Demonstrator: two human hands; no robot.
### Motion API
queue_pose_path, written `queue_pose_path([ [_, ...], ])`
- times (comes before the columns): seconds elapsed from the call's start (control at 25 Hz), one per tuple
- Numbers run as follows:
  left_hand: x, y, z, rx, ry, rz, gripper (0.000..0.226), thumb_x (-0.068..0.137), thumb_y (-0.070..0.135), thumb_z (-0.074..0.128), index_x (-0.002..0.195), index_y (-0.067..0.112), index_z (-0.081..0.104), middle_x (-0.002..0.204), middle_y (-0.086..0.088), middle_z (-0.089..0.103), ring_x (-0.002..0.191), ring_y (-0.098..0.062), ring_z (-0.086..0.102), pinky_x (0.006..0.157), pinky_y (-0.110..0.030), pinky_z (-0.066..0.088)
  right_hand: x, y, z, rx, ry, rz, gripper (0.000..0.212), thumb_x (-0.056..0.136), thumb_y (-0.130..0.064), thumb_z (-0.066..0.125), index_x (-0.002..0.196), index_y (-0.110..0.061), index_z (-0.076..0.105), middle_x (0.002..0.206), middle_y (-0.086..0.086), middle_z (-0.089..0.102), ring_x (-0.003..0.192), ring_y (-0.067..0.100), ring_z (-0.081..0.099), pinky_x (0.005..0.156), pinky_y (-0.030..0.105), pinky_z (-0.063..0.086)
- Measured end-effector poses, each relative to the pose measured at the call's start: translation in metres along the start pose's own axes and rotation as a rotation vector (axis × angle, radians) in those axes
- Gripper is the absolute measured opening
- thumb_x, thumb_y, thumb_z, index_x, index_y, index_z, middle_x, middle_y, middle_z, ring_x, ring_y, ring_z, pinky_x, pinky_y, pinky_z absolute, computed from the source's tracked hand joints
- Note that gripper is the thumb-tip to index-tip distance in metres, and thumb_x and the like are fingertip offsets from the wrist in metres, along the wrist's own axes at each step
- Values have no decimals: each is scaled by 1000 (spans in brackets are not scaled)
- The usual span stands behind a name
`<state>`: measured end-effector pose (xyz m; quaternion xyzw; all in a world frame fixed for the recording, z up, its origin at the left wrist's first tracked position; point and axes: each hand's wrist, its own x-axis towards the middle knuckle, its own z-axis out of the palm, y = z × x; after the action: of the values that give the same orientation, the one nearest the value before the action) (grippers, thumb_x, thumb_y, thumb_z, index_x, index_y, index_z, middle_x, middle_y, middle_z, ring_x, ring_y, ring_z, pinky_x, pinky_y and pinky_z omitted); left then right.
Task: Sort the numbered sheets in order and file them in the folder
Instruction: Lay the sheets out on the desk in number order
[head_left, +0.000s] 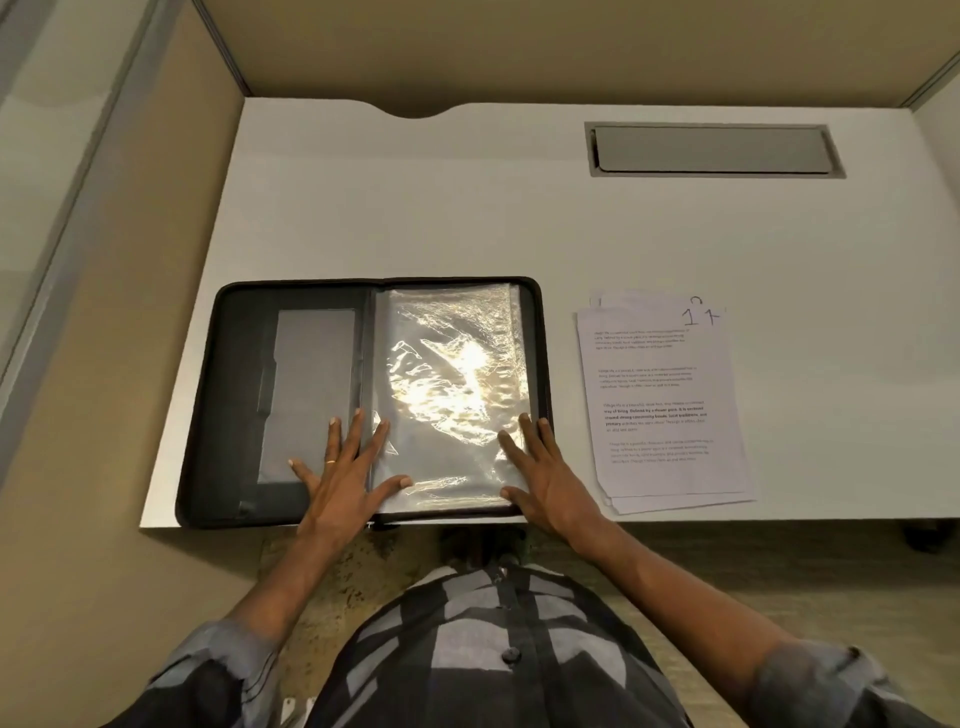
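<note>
A black zip folder (234, 374) lies open on the white desk, near its front edge. Its right half holds a stack of clear plastic sleeves (452, 374) that glare under the light. My left hand (345, 475) lies flat with spread fingers across the folder's spine and the lower left of the sleeves. My right hand (540, 478) presses flat on the lower right corner of the sleeves. To the right of the folder lies a loose stack of printed sheets (662, 410); the top one bears a handwritten 1 at its upper right corner.
The white desk (467, 218) has beige partition walls at the back and both sides. A grey cable hatch (711, 150) is set into the desk at the back right. A curved cut-out (415, 111) marks the back edge.
</note>
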<state>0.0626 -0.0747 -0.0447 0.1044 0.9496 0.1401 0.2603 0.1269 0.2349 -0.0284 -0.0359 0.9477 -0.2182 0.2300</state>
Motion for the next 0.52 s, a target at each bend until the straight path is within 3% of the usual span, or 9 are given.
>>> queue_pose_path([
  [0.32,5,-6,-3,3,29,33,104,70,100,10,156,48,-14,162,16,-35,149,-18,-35,109,-77,-18,8,-3,-1,-44,-26,30,85,102,-43,56,162,-32,-3,167,0,-26,152,25,-26,123,44,16],
  [0.52,15,23,-6,0,80,56,102,82,92,17,158,36,-21,163,10,-36,151,-20,-32,116,-73,-10,-5,12,-11,52,147,-3,64,107,-43,45,162,-24,19,170,-5,0,156,11,-7,128,40,18],
])
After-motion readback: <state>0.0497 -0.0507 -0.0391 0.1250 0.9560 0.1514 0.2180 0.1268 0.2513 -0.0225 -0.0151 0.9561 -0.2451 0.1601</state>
